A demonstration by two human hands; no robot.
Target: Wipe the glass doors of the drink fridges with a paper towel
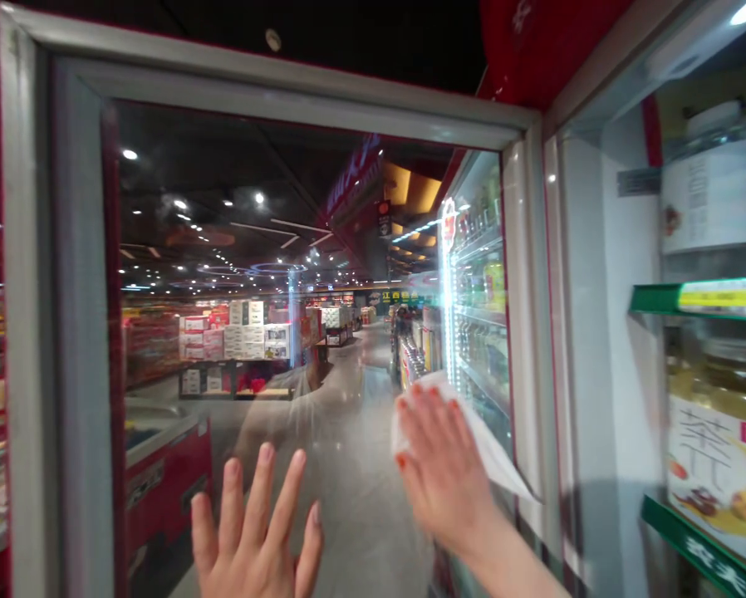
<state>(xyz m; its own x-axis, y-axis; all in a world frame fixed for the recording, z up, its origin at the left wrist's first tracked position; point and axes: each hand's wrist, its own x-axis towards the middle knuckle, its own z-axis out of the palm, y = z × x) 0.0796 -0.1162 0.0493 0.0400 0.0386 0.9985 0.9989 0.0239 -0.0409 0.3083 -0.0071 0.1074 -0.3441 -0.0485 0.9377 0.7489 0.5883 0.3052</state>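
A glass door [323, 465] in a grey metal frame stands open in front of me. Low on its left side, my left hand [254, 540] is raised with its fingers stretched and spread, bare of any object; whether it touches the pane I cannot tell. Further right, my right hand [444, 473] lies flat over a white tissue [488, 440], holding it against the glass. One corner of the tissue sticks out toward the hinge side. The fingers of the right hand are slightly blurred.
To the right are lit cooler shelves with a large labelled jar [719, 465], another container [713, 191] above and green price strips [660, 299]. Through the glass show a red chest freezer [174, 473], stacked boxes [248, 336] and a store aisle.
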